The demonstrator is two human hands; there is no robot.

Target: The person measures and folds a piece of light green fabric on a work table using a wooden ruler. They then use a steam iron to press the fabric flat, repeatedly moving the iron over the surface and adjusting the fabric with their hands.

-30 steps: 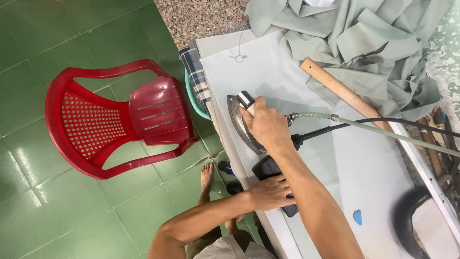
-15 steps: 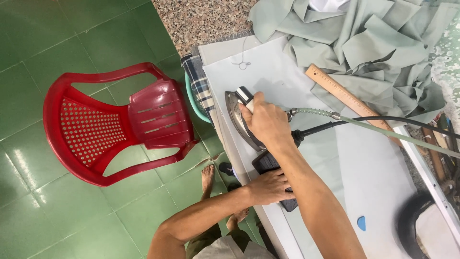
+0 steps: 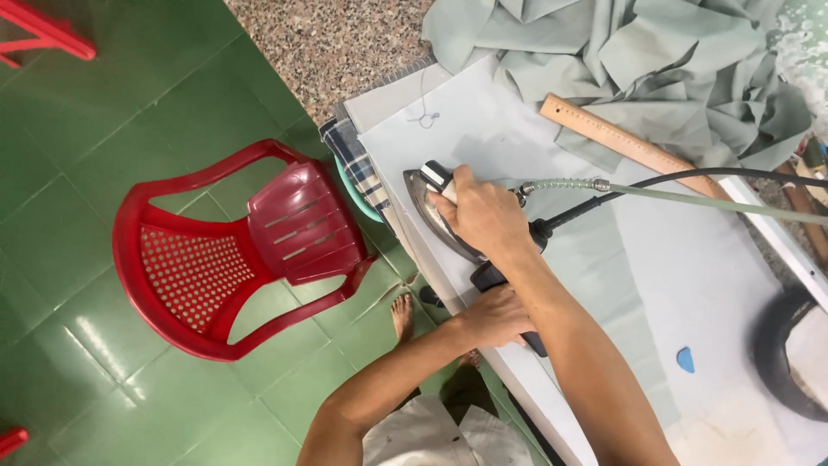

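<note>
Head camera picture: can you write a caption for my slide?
Right hand grips a steam iron on the table; left hand presses a dark piece.

The iron stands on the bench near its 9 o'clock edge, with the ruler at 2 o'clock from it and the heap of cloth beyond that at 1 o'clock. The chair sits on the floor at 9 o'clock from the iron, and the chalk lies on the bench at 4 o'clock.

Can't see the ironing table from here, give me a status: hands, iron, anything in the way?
Right hand gripping iron flat on table. Left hand pressing dark pad. Wooden ruler, cloth pile lie apart.
</note>
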